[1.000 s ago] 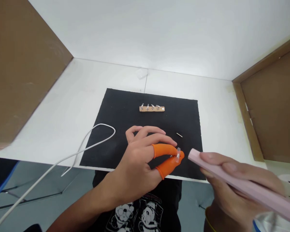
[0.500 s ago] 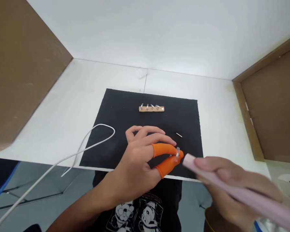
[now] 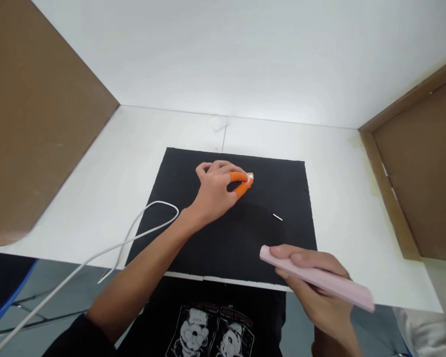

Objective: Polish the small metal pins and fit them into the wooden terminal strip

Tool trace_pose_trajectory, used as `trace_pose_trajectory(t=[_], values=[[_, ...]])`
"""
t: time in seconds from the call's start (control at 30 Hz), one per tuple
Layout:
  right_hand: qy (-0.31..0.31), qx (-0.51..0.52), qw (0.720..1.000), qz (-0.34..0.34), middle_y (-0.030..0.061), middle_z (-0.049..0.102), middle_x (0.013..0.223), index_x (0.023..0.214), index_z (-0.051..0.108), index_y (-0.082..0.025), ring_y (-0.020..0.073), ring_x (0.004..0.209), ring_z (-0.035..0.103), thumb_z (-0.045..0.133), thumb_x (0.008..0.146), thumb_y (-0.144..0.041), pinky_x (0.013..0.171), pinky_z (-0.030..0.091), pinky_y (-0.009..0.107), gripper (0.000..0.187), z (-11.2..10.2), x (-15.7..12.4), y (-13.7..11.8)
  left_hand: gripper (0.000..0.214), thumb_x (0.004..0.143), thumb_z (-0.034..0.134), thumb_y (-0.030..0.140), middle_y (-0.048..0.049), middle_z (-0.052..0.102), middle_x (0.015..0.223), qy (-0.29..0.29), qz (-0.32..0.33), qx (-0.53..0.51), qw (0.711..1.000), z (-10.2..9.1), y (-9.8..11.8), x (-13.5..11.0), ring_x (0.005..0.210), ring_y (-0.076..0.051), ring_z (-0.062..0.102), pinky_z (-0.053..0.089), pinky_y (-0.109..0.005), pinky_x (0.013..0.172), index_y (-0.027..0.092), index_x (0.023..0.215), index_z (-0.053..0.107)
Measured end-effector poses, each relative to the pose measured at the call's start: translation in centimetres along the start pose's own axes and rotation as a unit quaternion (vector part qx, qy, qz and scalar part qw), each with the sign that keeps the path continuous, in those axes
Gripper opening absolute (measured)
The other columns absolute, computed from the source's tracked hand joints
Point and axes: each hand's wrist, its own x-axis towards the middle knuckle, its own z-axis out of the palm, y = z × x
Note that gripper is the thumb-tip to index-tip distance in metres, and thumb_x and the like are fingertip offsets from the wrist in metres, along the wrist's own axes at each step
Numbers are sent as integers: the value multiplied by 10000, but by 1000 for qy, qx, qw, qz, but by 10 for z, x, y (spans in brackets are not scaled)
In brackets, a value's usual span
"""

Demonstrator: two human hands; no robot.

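My left hand (image 3: 217, 191), with orange finger cots on thumb and index finger, reaches over the black mat. The two covered fingertips pinch a small clear piece (image 3: 249, 179), largely hidden by them, at the right end of a narrow tan strip (image 3: 250, 175). The rest of that strip is behind my hand. Whether the clear piece touches the strip I cannot tell. My right hand (image 3: 319, 282) is closed around a long, flat pale pink bar (image 3: 315, 277), held above the mat's front right edge. A short, thin metal pin (image 3: 277, 216) lies on the mat between the hands.
The black mat (image 3: 223, 243) covers the middle of the white table (image 3: 342, 208). A white cable (image 3: 148, 230) loops over its left edge. Brown panels (image 3: 52, 134) stand at both sides, and a white wall (image 3: 238, 59) rises behind. A small clear plastic scrap (image 3: 218, 123) lies at the back.
My left hand has moved forward with the clear piece, from the mat's front edge to the strip. My right hand has shifted left with the pink bar. The view has tilted slightly.
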Motion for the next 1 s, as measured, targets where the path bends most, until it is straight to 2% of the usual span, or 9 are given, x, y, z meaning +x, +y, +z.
trace_pose_trajectory(t=[0.13, 0.23, 0.3, 0.4, 0.47, 0.63, 0.8, 1.0], values=[[31, -9, 999, 18, 16, 868, 1100, 1141, 719, -270, 236, 1000, 855, 796, 902, -44, 865, 723, 278, 338, 10, -6, 11, 116, 968, 778, 133, -51, 853, 1236, -50, 19, 45, 998, 20, -16, 37, 1265, -318, 674, 314, -623, 1131, 224, 918, 830], [51, -8, 998, 19, 4, 872, 1053, 1105, 726, -269, 228, 935, 858, 798, 906, -71, 845, 709, 246, 290, 15, -7, 14, 107, 992, 763, 160, -68, 830, 1272, -79, 39, 80, 993, 33, -16, 49, 1318, -328, 653, 346, -663, 1186, 212, 921, 824], [61, -6, 998, 20, 3, 872, 1025, 1084, 731, -268, 230, 902, 859, 797, 923, -103, 807, 707, 235, 240, 16, -8, 15, 63, 1021, 767, 233, -90, 797, 1303, -93, 49, 108, 989, 40, -15, 53, 1348, -328, 653, 418, -653, 1211, 187, 1008, 809], [74, -5, 997, 25, -2, 872, 1021, 1082, 733, -277, 225, 899, 859, 803, 947, -148, 812, 700, 235, 200, 15, -10, 18, 273, 1058, 754, 336, -119, 728, 1395, -105, 55, 147, 982, 47, -17, 54, 1330, -315, 683, 559, -584, 1153, 165, 1271, 746], [75, -5, 997, 34, -11, 872, 1038, 1100, 734, -293, 215, 928, 859, 808, 950, -146, 842, 695, 237, 222, 13, -12, 21, 333, 1076, 733, 353, -129, 704, 1436, -105, 53, 166, 979, 51, -20, 55, 1296, -306, 702, 603, -554, 1107, 177, 1358, 711], [59, 1, 997, 59, -7, 870, 1083, 1122, 741, -313, 216, 986, 855, 837, 928, -133, 883, 692, 241, 282, 11, -16, 30, 329, 1084, 723, 349, -130, 699, 1445, -103, 46, 191, 975, 56, -24, 56, 1269, -296, 711, 623, -534, 1080, 192, 1372, 706], [85, 9, 993, 77, -7, 870, 1075, 1113, 740, -313, 199, 1007, 854, 838, 960, -205, 907, 690, 232, 211, 16, -19, 32, 341, 1084, 722, 358, -131, 698, 1444, -108, 38, 197, 974, 55, -25, 56, 1264, -296, 713, 626, -532, 1074, 190, 1380, 701], [101, 18, 991, 89, -4, 871, 1027, 1048, 768, -309, 209, 959, 861, 882, 923, -251, 875, 701, 240, 179, 19, -22, 32, 349, 1084, 722, 368, -132, 699, 1442, -118, 26, 189, 975, 52, -22, 59, 1260, -296, 715, 627, -531, 1071, 189, 1382, 700]])
